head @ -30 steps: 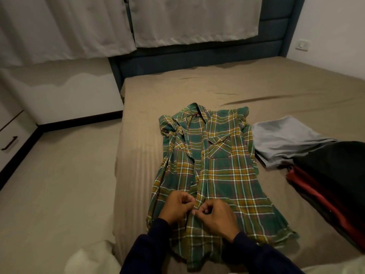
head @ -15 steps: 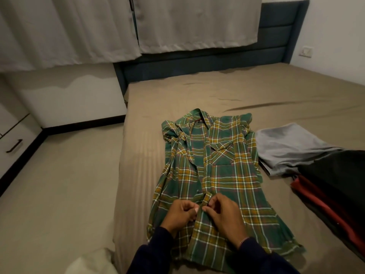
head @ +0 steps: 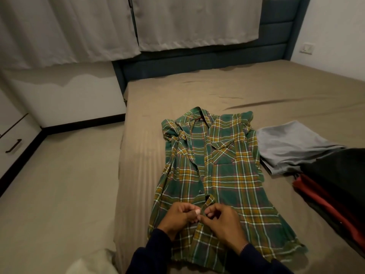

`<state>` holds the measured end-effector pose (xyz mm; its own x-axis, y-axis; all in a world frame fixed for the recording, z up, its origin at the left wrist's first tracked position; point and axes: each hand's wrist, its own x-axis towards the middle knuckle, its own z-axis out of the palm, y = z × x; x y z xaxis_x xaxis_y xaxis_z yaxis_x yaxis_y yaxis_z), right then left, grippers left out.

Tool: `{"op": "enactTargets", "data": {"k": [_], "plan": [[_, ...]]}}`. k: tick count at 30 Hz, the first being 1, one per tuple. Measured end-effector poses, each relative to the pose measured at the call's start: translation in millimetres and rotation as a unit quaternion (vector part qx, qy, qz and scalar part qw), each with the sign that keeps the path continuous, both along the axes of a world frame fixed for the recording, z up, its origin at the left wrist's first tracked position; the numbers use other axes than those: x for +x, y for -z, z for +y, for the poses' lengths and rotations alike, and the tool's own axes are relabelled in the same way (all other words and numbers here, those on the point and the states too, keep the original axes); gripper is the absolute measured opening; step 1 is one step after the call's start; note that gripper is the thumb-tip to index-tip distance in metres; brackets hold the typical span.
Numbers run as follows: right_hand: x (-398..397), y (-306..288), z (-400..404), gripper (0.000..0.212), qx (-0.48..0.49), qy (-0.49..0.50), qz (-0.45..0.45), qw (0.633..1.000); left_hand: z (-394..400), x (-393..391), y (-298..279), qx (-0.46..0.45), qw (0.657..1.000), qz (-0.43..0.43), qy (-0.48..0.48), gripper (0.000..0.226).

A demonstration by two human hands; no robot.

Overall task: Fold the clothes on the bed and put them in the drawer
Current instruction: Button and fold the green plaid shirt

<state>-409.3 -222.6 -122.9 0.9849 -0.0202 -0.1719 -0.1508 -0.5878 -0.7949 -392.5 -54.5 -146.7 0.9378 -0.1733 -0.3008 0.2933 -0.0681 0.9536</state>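
Pinching the plaid shirt (head: 223, 175) at its front placket, apparently at a button, our left hand (head: 177, 216) and right hand (head: 223, 224) curl together; it lies flat on the bed (head: 197, 91), 1 grey garment (head: 290, 145) just beside it.

One plaid shirt (head: 223, 175) lies under the fingers (head: 194, 211) of two hands, the left hand (head: 177, 216) and the right hand (head: 221, 220). Right of the fingers are three more garments: one grey (head: 292, 147), one black (head: 339, 171), one red (head: 324, 198). Far left of them, one drawer handle (head: 13, 146). Beyond them hang two curtains (head: 65, 28).
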Motion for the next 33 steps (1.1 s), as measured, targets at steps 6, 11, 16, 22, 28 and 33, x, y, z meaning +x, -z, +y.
{"op": "enactTargets", "data": {"k": [6,11,16,22,28,33], "plan": [[1.6,-7.8,-12.4,0.012,0.083,0.028,0.051,0.995,-7.0,-1.9,-7.6,0.052,0.998,-0.017,-0.009,0.019],[1.4,-15.2,-22.1,0.008,0.229,0.049,0.17,0.957,-19.5,0.3,-20.8,0.126,0.991,-0.049,-0.019,0.024],[1.7,-17.6,-27.5,0.005,0.223,0.082,0.167,0.957,-27.9,-5.3,-22.9,0.147,0.987,-0.053,-0.035,0.021],[0.0,-20.1,-25.1,0.014,0.231,0.099,0.136,0.958,-34.9,-16.1,-16.6,0.095,0.991,-0.025,-0.089,0.027],[-6.3,-18.0,-21.5,0.021,0.224,0.042,0.11,0.967,-41.1,-20.8,-15.2,0.072,0.99,-0.022,-0.117,0.031],[-8.2,-8.9,-13.3,0.029,0.117,0.051,0.036,0.991,-42.0,-23.8,-11.7,0.069,0.989,-0.037,-0.124,0.025]]}}
